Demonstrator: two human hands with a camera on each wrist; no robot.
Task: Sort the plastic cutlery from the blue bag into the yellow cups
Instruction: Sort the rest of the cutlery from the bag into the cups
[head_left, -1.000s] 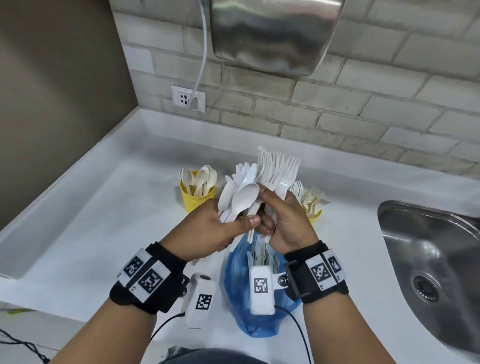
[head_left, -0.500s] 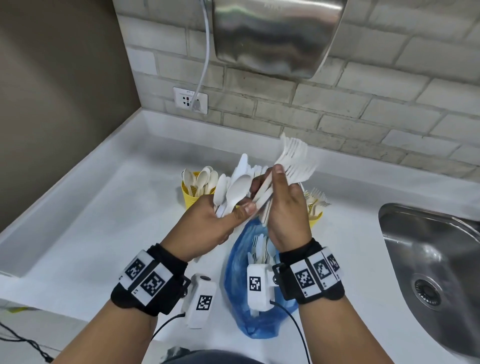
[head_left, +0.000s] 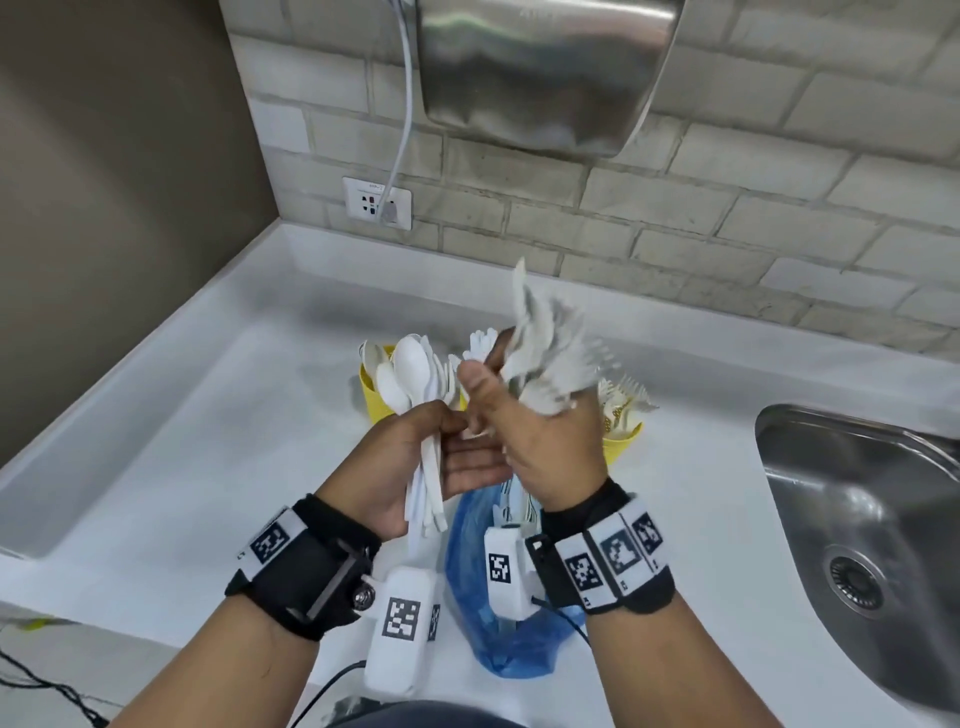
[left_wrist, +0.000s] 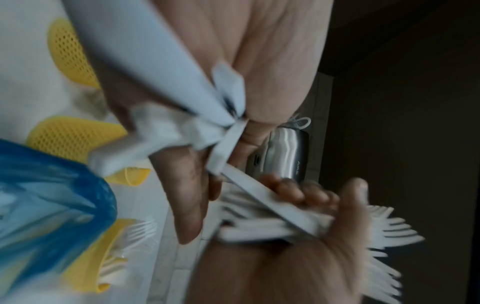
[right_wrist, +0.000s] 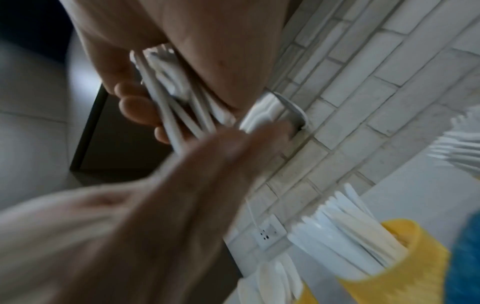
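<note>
Blue bag (head_left: 498, 639) on counter (head_left: 208, 441), nearest the person. Three cups behind it: spoon cup (head_left: 375, 400) left, knife cup (right_wrist: 405, 257) middle, fork cup (head_left: 621, 441) right. Sink (head_left: 857, 519) far right.

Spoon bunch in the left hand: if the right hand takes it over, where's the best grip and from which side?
Judging by the head view, take the spoons by the handles just below the bowls, coming from the right. The bowls fan out wide above the left hand, while the handles run together into a narrow bundle, with free ends poking out below the palm. The right hand would first have to drop its forks.
</note>
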